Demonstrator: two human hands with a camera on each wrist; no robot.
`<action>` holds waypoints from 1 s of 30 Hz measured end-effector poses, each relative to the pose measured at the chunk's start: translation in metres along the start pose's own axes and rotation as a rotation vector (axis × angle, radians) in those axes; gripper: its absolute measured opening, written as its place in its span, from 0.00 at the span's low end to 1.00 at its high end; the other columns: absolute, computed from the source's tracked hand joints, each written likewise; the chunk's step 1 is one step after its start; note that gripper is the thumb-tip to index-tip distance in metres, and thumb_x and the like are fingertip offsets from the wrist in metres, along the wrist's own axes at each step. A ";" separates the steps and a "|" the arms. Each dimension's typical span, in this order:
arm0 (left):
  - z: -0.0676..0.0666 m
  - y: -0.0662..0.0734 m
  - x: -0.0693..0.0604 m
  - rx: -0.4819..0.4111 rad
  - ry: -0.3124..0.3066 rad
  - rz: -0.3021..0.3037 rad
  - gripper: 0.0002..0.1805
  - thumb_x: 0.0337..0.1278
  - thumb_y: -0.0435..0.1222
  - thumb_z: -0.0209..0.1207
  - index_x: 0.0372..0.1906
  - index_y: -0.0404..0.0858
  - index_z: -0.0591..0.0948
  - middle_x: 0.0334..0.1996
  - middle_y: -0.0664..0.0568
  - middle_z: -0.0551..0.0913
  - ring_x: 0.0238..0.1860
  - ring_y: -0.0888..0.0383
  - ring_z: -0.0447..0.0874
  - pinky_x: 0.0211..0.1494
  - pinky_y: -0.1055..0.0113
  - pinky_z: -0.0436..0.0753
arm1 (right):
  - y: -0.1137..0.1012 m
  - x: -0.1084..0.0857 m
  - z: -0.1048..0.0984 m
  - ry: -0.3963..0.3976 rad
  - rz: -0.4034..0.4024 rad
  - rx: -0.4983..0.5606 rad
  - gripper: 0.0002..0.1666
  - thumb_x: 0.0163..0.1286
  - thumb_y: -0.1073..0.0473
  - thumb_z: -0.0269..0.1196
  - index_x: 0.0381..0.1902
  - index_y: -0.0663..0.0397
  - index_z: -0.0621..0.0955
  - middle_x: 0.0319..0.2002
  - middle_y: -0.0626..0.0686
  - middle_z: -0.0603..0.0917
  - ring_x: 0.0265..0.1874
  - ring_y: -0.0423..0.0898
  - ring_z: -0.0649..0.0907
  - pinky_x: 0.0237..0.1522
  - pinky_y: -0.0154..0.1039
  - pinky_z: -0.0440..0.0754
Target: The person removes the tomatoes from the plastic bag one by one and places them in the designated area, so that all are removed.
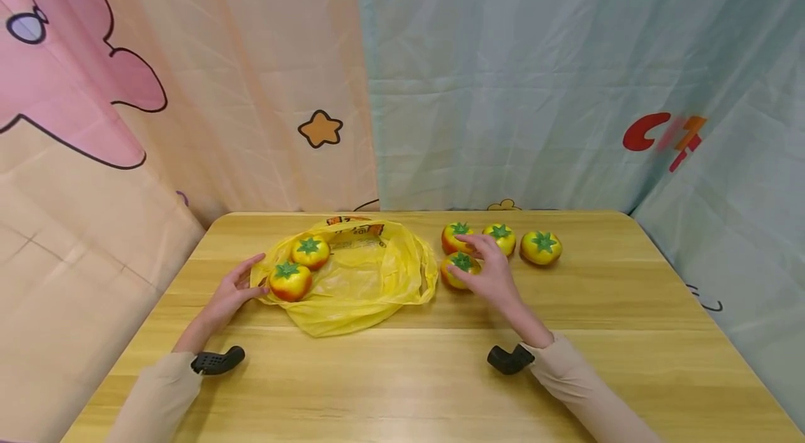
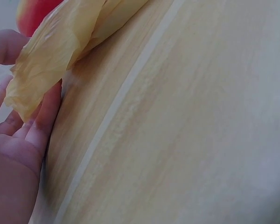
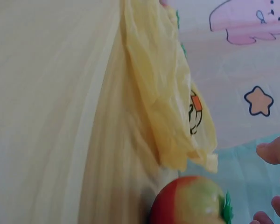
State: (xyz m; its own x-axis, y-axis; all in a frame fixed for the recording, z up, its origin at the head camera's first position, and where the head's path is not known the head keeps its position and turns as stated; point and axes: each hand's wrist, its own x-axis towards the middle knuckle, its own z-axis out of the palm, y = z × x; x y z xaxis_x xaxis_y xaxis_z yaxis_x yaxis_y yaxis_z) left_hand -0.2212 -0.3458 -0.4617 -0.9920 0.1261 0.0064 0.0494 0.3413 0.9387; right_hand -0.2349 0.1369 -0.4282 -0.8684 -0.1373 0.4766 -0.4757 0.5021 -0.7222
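A yellow plastic bag [image 1: 352, 317] lies spread on the table, its mouth facing up. Inside its left end are two red-and-yellow toy tomatoes with green leaf tops, a rear one [image 1: 310, 252] and a front one [image 1: 291, 281]. My left hand [image 1: 229, 296] is at that end, fingers spread, with the bag's edge [image 2: 51, 60] hanging between thumb and fingers. Right of the bag, my right hand [image 1: 493, 279] hovers with parted fingers over another toy tomato [image 1: 458, 270]. In the right wrist view a gap shows between the fingertips [image 3: 273, 150] and this tomato [image 3: 189, 200].
Behind the right hand stand more toy tomatoes: one at the left [image 1: 454, 239], one in the middle [image 1: 501, 237] and one farther right [image 1: 541, 248]. All rest on a wooden table [image 1: 390, 387]. A printed curtain [image 1: 440, 114] hangs behind it.
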 end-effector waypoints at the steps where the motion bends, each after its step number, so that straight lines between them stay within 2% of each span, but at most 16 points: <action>1: 0.000 0.000 0.000 0.000 0.000 -0.001 0.43 0.57 0.27 0.58 0.74 0.28 0.50 0.75 0.31 0.45 0.74 0.36 0.41 0.52 0.90 0.63 | -0.002 0.001 0.002 0.000 -0.005 0.008 0.32 0.52 0.63 0.74 0.56 0.60 0.79 0.50 0.62 0.76 0.49 0.58 0.78 0.51 0.54 0.80; 7: 0.001 -0.003 -0.001 0.003 0.001 0.008 0.42 0.58 0.27 0.58 0.74 0.28 0.50 0.75 0.31 0.45 0.74 0.36 0.39 0.56 0.89 0.62 | -0.017 0.006 0.018 -0.016 -0.036 0.070 0.31 0.51 0.64 0.74 0.55 0.59 0.79 0.49 0.62 0.77 0.48 0.60 0.78 0.49 0.54 0.81; 13: 0.001 -0.003 -0.003 0.011 0.005 0.008 0.42 0.59 0.29 0.58 0.73 0.27 0.50 0.74 0.30 0.45 0.73 0.34 0.41 0.53 0.90 0.63 | -0.031 0.009 0.039 -0.048 -0.085 0.098 0.29 0.52 0.63 0.73 0.54 0.58 0.79 0.49 0.62 0.78 0.47 0.59 0.79 0.48 0.53 0.81; 19: 0.001 -0.003 -0.003 0.007 0.004 0.015 0.42 0.59 0.29 0.58 0.73 0.27 0.50 0.74 0.30 0.44 0.73 0.34 0.41 0.53 0.90 0.63 | -0.046 0.012 0.059 -0.074 -0.089 0.143 0.28 0.53 0.62 0.73 0.54 0.54 0.80 0.51 0.63 0.78 0.47 0.58 0.79 0.48 0.54 0.81; 22: 0.000 -0.003 -0.003 0.014 0.006 0.013 0.42 0.59 0.29 0.58 0.73 0.27 0.50 0.74 0.30 0.45 0.73 0.36 0.43 0.53 0.91 0.63 | -0.052 0.013 0.070 -0.080 -0.089 0.151 0.28 0.53 0.62 0.73 0.54 0.53 0.80 0.50 0.60 0.78 0.47 0.54 0.79 0.48 0.52 0.81; 26: -0.001 -0.003 -0.002 0.022 0.003 0.005 0.42 0.59 0.30 0.59 0.74 0.28 0.50 0.74 0.31 0.45 0.73 0.36 0.43 0.52 0.91 0.63 | -0.058 0.015 0.083 -0.097 -0.096 0.156 0.28 0.53 0.61 0.73 0.54 0.54 0.79 0.50 0.57 0.78 0.47 0.56 0.80 0.48 0.49 0.82; 30: -0.001 -0.002 -0.002 0.023 -0.006 0.003 0.42 0.59 0.30 0.59 0.74 0.29 0.50 0.75 0.31 0.44 0.74 0.34 0.39 0.53 0.90 0.63 | -0.065 0.017 0.093 -0.122 -0.109 0.179 0.29 0.54 0.61 0.73 0.54 0.56 0.79 0.49 0.59 0.78 0.47 0.57 0.80 0.47 0.52 0.82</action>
State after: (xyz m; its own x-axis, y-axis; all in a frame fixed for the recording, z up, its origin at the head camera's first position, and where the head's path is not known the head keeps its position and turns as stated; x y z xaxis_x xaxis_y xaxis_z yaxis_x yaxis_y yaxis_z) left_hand -0.2196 -0.3478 -0.4636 -0.9911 0.1327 0.0070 0.0550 0.3623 0.9304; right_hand -0.2319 0.0224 -0.4205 -0.8161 -0.2895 0.5002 -0.5751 0.3205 -0.7527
